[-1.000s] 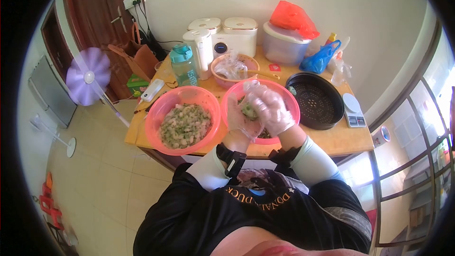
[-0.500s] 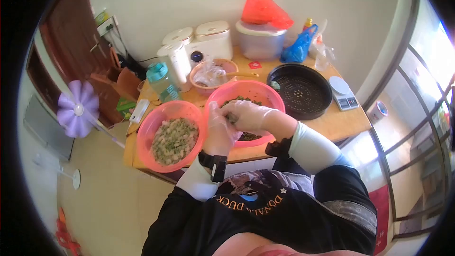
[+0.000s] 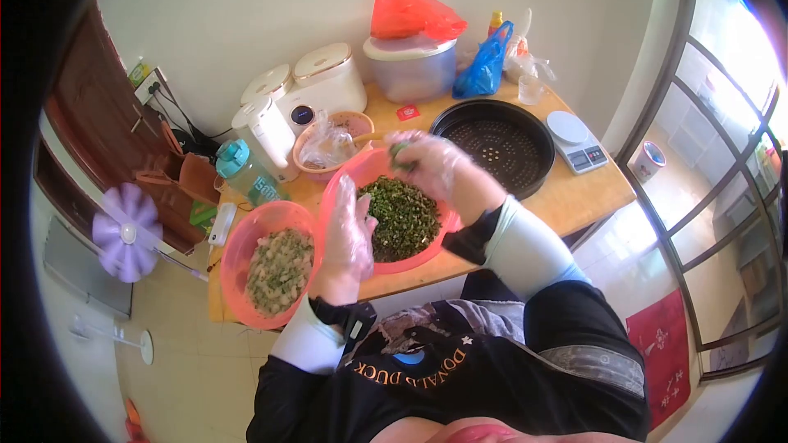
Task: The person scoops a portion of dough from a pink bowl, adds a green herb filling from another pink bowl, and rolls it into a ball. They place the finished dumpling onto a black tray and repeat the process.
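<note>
A pink bowl (image 3: 450, 220) of chopped dark greens (image 3: 398, 217) stands at the middle of the table's front. My left hand (image 3: 349, 230), in a clear plastic glove, is over its left rim, open, fingers pointing up and apart, holding nothing. Above the bowl's far edge my right hand (image 3: 427, 164), also gloved, is closed round a small green lump (image 3: 400, 156). At the left is another pink bowl (image 3: 234, 258) with a pale, green-flecked mixture (image 3: 280, 269). Right of the hands lies a round black perforated steamer tray (image 3: 492, 150), with nothing seen in it.
Behind are a pink bowl with a plastic bag (image 3: 328, 145), a white appliance (image 3: 328, 82), a lidded tub (image 3: 410, 74) and a blue bag (image 3: 486, 66). A teal-lidded bottle (image 3: 246, 172) stands left, a kitchen scale (image 3: 577, 143) right. A purple fan (image 3: 128, 235) is beyond the table's left edge.
The hands have parted: my right hand has moved up and right with the lump, my left hand has opened. The view has shifted, and the green piece on the tray's left edge is no longer seen.
</note>
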A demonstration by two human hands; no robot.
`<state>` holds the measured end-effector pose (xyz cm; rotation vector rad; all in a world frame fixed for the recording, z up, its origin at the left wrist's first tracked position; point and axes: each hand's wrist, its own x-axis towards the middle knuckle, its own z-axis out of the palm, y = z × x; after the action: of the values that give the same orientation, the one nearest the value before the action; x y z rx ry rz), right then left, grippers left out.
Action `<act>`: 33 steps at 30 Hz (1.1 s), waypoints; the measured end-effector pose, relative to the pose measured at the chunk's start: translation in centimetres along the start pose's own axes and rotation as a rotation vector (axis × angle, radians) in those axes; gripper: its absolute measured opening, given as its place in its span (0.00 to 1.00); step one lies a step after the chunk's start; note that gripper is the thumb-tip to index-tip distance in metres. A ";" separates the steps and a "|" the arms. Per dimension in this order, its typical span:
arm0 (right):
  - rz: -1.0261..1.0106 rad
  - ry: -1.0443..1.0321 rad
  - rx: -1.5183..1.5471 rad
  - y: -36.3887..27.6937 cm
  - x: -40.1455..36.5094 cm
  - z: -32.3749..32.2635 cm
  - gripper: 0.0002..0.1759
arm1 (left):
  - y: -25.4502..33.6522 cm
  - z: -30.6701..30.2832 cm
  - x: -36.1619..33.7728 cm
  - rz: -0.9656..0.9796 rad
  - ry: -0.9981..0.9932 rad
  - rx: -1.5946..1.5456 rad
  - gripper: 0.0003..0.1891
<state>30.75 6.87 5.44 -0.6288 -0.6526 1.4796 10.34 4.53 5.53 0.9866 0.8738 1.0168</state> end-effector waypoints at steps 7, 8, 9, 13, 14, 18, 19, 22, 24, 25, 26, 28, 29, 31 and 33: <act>-0.317 -0.058 -0.913 -12.6 7.8 -15.1 0.17 | -1.7 -3.6 -0.7 0.426 -0.294 0.442 0.27; -0.298 -0.389 -1.709 -14.3 8.8 -15.7 0.14 | -1.7 -3.4 -1.0 0.533 -0.318 0.555 0.22; -0.239 -0.762 -2.488 -15.0 9.8 -16.2 0.12 | -1.4 -2.8 -1.4 0.484 -0.305 0.599 0.21; 0.190 -0.181 -2.247 -11.1 12.0 -18.7 0.12 | -1.0 -2.3 -1.2 0.629 -0.366 0.657 0.23; 0.253 0.123 -2.037 -10.0 12.1 -19.1 0.14 | -1.0 -2.4 -0.9 0.626 -0.357 0.655 0.23; 0.312 -0.077 -2.259 -8.5 12.4 -17.9 0.18 | -1.0 -2.9 -0.7 0.602 -0.381 0.681 0.20; 0.368 -0.203 -2.314 -8.3 13.1 -17.9 0.22 | -0.9 -3.0 -0.7 0.576 -0.380 0.707 0.19; 0.257 -0.186 -2.368 -7.7 11.4 -17.0 0.21 | -0.6 -2.8 -0.4 0.656 -0.403 0.734 0.17; 0.200 -0.234 -2.409 -7.2 11.9 -18.5 0.21 | -0.6 -2.6 -0.2 0.659 -0.398 0.754 0.16; 0.199 -0.234 -2.400 -7.3 11.7 -18.2 0.23 | -0.7 -2.6 -0.1 0.664 -0.393 0.779 0.15; 0.198 -0.235 -2.391 -7.4 11.5 -17.9 0.24 | -0.7 -2.6 0.1 0.663 -0.392 0.776 0.15; 0.200 -0.260 -2.379 -8.2 11.1 -17.7 0.27 | -0.9 -2.7 0.3 0.787 -0.385 0.876 0.15; 0.195 -0.282 -2.366 -8.6 11.0 -17.8 0.29 | -0.8 -2.7 0.4 0.785 -0.385 0.873 0.15; 0.103 -0.352 -2.315 -9.8 11.5 -19.2 0.32 | -0.9 -2.7 0.3 0.808 -0.369 0.886 0.15; -0.062 -0.370 -2.119 -11.1 11.4 -21.0 0.39 | -1.0 -2.9 0.2 0.802 -0.366 0.872 0.15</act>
<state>53.53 18.54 -0.65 -1.7951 -2.4646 0.2624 8.04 5.23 3.69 2.3096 0.5948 1.0449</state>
